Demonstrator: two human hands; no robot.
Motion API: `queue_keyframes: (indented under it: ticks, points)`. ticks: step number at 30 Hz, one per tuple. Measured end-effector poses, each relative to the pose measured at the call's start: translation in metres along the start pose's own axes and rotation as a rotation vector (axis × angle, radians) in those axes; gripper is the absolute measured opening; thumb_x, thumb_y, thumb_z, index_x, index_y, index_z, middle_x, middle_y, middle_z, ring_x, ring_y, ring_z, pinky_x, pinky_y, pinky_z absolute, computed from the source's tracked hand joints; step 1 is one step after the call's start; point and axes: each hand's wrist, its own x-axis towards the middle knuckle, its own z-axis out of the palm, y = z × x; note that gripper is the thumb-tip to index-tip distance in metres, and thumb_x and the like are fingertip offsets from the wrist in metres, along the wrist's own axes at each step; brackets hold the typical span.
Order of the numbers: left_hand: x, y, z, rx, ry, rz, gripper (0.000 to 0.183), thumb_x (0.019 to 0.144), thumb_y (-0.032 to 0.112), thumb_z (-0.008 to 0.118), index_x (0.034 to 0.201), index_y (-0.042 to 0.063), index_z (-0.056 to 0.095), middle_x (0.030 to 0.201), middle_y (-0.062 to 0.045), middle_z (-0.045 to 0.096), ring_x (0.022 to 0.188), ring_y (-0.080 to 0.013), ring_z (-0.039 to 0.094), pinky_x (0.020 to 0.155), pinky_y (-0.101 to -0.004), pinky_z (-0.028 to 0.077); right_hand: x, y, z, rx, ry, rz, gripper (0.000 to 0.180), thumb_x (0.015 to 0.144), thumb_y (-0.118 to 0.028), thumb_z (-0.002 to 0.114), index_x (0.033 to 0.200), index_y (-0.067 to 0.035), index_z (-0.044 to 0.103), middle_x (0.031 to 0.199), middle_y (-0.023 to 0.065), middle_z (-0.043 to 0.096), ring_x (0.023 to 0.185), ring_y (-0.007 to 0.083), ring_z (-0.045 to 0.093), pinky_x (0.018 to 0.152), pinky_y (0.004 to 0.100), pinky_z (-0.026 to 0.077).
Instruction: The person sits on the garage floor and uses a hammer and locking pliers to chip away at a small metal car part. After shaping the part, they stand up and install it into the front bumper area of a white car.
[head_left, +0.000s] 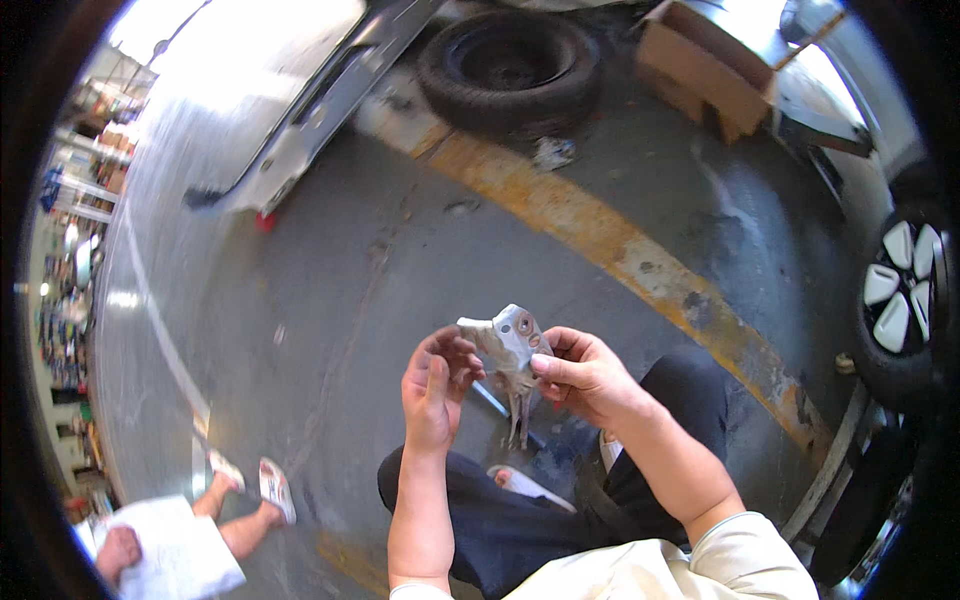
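A bent sheet-metal bracket (510, 339), silver-white with several round holes and rusty stains, is in front of me above the floor. My right hand (581, 371) pinches its right edge, thumb on the face toward me. My left hand (441, 386) is beside its left end, thumb and fingers apart; the fingers are slightly blurred, and I cannot tell if they touch the metal. Narrow greyish prongs (519, 420) hang below the bracket; whether they belong to it is unclear. Behind them a thin bluish rod (491, 399) slants down toward the floor between my legs.
A worn yellow line (585, 225) crosses the grey floor. Farther out are a tyre on a wheel (510, 67), a cardboard box (705, 75) and a long car body panel (307, 127). A spoked wheel (896, 289) is at right. Another person's feet (274, 487) are at lower left.
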Motion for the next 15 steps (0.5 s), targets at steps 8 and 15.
queue_keyframes:
  ticks: [8,15]
  points:
    - [0.045,-0.047,0.074,0.912,-0.082,0.426,0.038,0.102,0.022,0.050,0.135,0.003,0.049,0.124,-0.006,0.057,0.114,-0.0159,0.053,0.100,-0.0304,0.040,-0.030,-0.017,-0.020,-0.069,0.241,-0.208,0.027,0.092,-0.020,0.069,0.110,-0.002,0.063,0.085,0.0009,0.065,0.072,0.0069,0.058,0.061,0.0216,0.046]
    - [0.051,-0.056,0.147,0.510,-0.236,0.078,0.040,0.101,0.009,0.050,0.140,0.002,0.045,0.130,-0.009,0.056,0.116,-0.0144,0.053,0.100,-0.0277,0.041,-0.078,-0.055,-0.023,0.240,0.304,-0.265,0.028,0.096,-0.024,0.063,0.115,-0.004,0.060,0.090,0.0019,0.066,0.071,0.0098,0.061,0.060,0.0228,0.050]
